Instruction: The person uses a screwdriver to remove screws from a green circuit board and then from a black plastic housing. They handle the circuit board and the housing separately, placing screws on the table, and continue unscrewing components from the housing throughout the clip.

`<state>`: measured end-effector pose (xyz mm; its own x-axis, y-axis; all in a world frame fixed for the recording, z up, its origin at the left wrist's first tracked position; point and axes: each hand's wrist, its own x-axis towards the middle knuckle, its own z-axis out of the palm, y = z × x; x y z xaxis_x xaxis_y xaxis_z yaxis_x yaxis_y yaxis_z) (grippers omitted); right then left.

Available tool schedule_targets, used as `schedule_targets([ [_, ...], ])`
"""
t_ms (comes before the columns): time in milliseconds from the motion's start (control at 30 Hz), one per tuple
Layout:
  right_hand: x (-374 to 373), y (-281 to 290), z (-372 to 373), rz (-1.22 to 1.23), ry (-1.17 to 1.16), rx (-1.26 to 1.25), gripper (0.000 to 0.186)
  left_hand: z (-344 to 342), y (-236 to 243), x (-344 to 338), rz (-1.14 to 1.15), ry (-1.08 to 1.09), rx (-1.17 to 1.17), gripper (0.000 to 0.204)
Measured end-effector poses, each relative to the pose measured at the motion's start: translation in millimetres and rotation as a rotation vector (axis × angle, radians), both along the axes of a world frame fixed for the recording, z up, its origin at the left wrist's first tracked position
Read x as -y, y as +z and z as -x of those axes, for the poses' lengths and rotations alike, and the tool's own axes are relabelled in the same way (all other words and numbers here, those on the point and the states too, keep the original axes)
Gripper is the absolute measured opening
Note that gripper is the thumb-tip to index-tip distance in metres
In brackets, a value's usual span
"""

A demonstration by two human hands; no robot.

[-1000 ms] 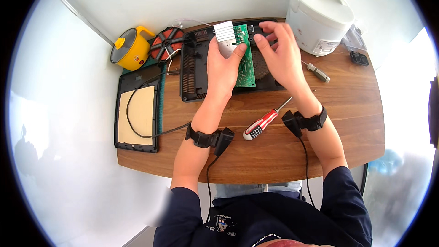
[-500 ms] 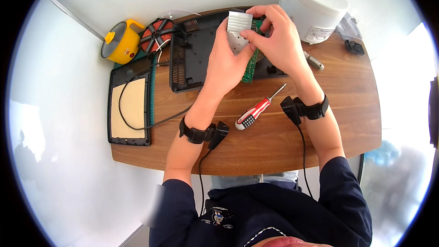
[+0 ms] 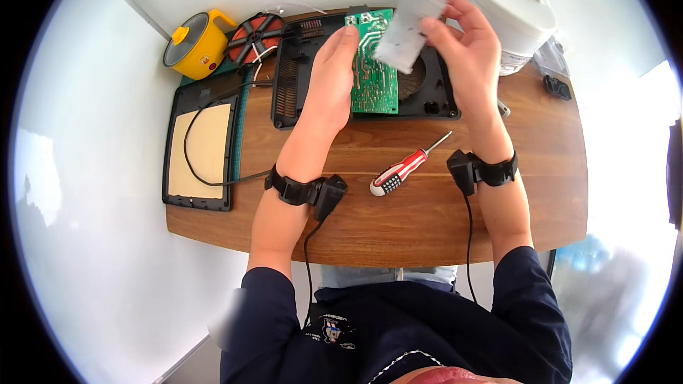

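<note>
My left hand [image 3: 333,78] is closed on the left edge of a green circuit board [image 3: 376,85], its solder side facing up. In my right hand [image 3: 466,46] a silver heat sink [image 3: 410,32] is pinched between thumb and fingers, slightly blurred by motion. The heat sink is tilted and overlaps the board's upper right part in the view. Below both lies an open black plastic housing [image 3: 287,92] with vent slots and a round opening. A red and white screwdriver [image 3: 403,171] rests on the table nearer to me, its tip pointing up and right.
At the back left stand a yellow electric pot [image 3: 201,53] and a red and black coil disc [image 3: 253,39]. A black frame with a cream panel [image 3: 203,149] lies on the left. A white rice cooker [image 3: 512,11] and a small black part [image 3: 557,87] are at the right.
The heat sink has come away from the board and moved right in my right hand. The board, now showing its solder side more fully, stays in my left hand.
</note>
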<state>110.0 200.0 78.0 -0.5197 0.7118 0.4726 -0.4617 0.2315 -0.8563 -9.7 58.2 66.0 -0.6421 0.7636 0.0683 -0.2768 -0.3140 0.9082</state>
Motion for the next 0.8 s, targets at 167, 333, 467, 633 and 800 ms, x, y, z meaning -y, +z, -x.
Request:
schedule_targets([
  [167,-18,-2,-7,0.379,0.268,-0.072,0.041,18,-6,1,-0.049,0.210,-0.151,0.030],
  [333,-25,-18,-6,0.710,0.713,0.008,0.037,15,5,1,-0.273,0.390,-0.425,0.040],
  [467,5,-1,-3,0.782,0.598,0.151,0.037,12,16,13,-0.291,0.525,-0.818,0.029],
  [633,-1,-3,-11,0.570,0.732,0.197,0.048,3,33,18,-0.269,0.619,-1.309,0.031],
  [800,-3,4,-21,0.427,0.704,0.117,0.059,8,32,10,-0.428,0.686,-1.686,0.029],
])
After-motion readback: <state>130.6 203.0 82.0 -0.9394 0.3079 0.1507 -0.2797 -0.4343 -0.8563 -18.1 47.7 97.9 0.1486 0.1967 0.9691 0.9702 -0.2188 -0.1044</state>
